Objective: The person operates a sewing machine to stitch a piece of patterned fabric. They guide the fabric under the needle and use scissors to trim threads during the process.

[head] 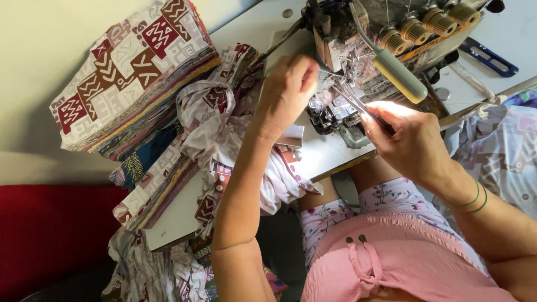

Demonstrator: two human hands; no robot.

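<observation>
My left hand (286, 92) reaches up to the front of an overlock sewing machine (369, 61), its fingers curled at the needle area; whether it pinches a thread is hidden. My right hand (405, 140) holds thin metal tweezers (352, 100) whose tips point into the machine's threading parts. Thread cones (425, 22) in tan stand on top of the machine. A grey lever (394, 70) juts out over my right hand.
A tall stack of patterned cut fabric (131, 72) lies on the white table (184, 207) at left, with loose printed cloth (215, 120) beside my left arm. More printed fabric (503, 151) hangs at right. Blue-handled scissors (489, 56) lie behind the machine.
</observation>
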